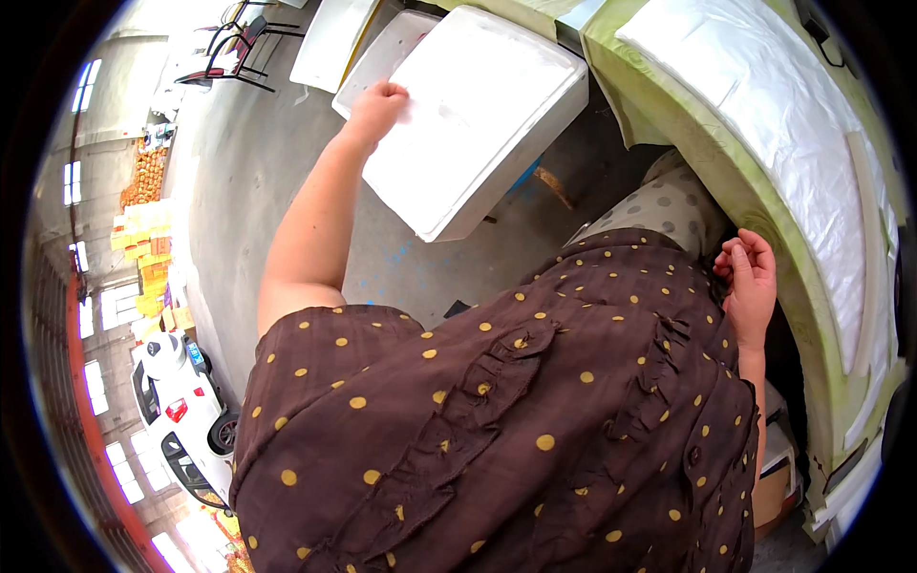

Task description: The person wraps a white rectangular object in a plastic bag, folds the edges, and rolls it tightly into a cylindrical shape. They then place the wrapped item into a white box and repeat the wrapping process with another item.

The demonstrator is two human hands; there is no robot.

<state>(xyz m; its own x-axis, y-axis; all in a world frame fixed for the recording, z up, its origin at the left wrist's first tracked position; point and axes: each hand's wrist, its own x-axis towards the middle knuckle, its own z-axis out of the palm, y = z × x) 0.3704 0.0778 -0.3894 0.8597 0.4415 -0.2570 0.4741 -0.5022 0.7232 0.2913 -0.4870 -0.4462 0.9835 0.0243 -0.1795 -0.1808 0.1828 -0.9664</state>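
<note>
My left hand (380,107) reaches out over a large white box (487,105) with a flat, bright top. Its fingers are closed at the box's left side; a small pale patch shows by the fingertips, too washed out to name. Down at my right side, my right hand (750,277) hangs beside the table's green cloth (802,239), its fingers curled in toward the thumb, with nothing visible in them. Another whitish container (382,55) is partly hidden behind the box.
White plastic sheeting (755,86) covers the table at right, with a pale strip (864,258) along it. Below the table is a cardboard box (772,495). Farther left are a chair (239,53), a white car (186,411) and stacked yellow cartons (148,248).
</note>
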